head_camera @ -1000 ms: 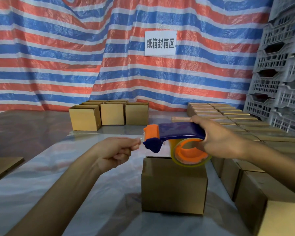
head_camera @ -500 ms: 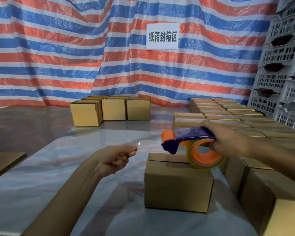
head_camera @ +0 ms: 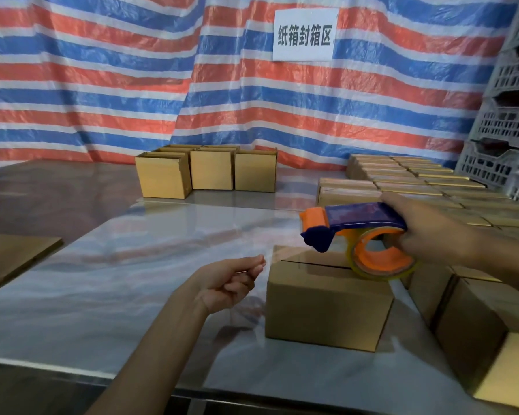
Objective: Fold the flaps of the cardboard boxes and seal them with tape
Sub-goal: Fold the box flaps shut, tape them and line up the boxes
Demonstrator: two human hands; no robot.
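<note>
A small cardboard box (head_camera: 327,307) stands on the glossy table (head_camera: 108,295) in front of me, its top flaps folded shut with the seam showing. My right hand (head_camera: 426,232) grips a blue and orange tape dispenser (head_camera: 357,232) just above the box's far right top. A strip of clear tape (head_camera: 282,250) runs from the dispenser's front leftward over the box's left edge. My left hand (head_camera: 231,280) pinches the free end of that strip, just left of the box and level with its top.
Three open boxes (head_camera: 207,172) stand in a row at the table's far side. Rows of closed boxes (head_camera: 417,181) fill the right side up to my right arm. Flat cardboard (head_camera: 9,256) lies at the left edge. Grey plastic crates (head_camera: 504,121) are stacked at the far right.
The dispenser in my right hand has moved right and down toward the box top. More tape has been drawn out, and my left hand has dropped with the tape end to the box's left edge.
</note>
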